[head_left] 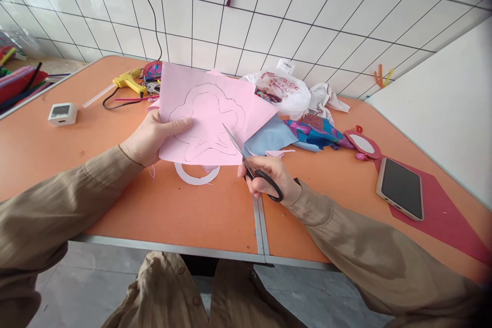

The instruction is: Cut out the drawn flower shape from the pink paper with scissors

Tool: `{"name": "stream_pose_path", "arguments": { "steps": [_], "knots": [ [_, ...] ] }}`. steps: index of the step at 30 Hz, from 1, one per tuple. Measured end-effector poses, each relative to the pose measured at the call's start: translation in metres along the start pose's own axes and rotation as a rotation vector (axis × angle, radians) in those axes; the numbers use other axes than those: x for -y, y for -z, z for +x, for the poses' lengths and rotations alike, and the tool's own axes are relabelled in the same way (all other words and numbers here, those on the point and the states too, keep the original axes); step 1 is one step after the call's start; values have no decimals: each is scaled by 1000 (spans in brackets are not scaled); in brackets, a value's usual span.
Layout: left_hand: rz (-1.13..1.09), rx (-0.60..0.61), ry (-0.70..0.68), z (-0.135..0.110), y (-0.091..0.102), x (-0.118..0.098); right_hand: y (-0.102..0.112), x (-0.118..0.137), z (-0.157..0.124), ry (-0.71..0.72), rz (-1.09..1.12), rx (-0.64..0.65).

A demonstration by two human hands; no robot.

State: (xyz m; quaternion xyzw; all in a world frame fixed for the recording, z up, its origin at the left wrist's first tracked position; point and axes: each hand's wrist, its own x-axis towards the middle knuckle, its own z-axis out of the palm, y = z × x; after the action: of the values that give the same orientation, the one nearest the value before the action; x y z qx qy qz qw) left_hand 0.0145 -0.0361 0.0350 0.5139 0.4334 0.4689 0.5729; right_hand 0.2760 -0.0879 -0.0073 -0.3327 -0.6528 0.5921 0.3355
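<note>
Item: pink sheet (pixel 207 113), held up above the desk (pixel 215 220), marked in dark line with a scalloped outer contour and a smaller, partly star-like figure inside. Roughly square, with no marked long axis. A further pink piece shows behind it at the right.

Left hand (pixel 144 136): closed on the sheet's left edge, thumb flat on the drawn face, fingers behind.

Right hand (pixel 274 174): curled about the black handles of the scissors (pixel 235 144), just beside the sheet's lower right corner.

Principal relation: the sheet lies between the hands, up and left of the right one. The scissors' long axis runs diagonally, tip up and left, the blade overlapping the lower right of the drawing and pointing into it. The right hand is the nearer to that corner, the left to the opposite edge. Whether the blades are parted, or bite the paper, cannot be told.

Surroundings: white paper ring (pixel 186 175), flat below the sheet; yellow glue gun (pixel 130 81), back left; white plastic bag (pixel 286 89), behind; smartphone (pixel 402 188), far right, on red sheet (pixel 446 215).
</note>
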Motion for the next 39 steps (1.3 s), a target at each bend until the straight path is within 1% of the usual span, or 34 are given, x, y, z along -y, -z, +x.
{"name": "stream_pose_path", "arguments": {
  "steps": [6, 9, 26, 39],
  "knots": [
    [-116, 2, 25, 0, -1, 1, -1, 0, 0, -14, 5, 1],
    [-136, 1, 26, -1, -2, 0, -1, 1, 0, -25, 10, -6],
    [-95, 32, 12, -2, -2, -1, -2, 0, 0, -9, -4, -6],
    [-29, 27, 17, -2, -2, -1, -2, 1, 0, -17, 5, -15]
  ]
}}
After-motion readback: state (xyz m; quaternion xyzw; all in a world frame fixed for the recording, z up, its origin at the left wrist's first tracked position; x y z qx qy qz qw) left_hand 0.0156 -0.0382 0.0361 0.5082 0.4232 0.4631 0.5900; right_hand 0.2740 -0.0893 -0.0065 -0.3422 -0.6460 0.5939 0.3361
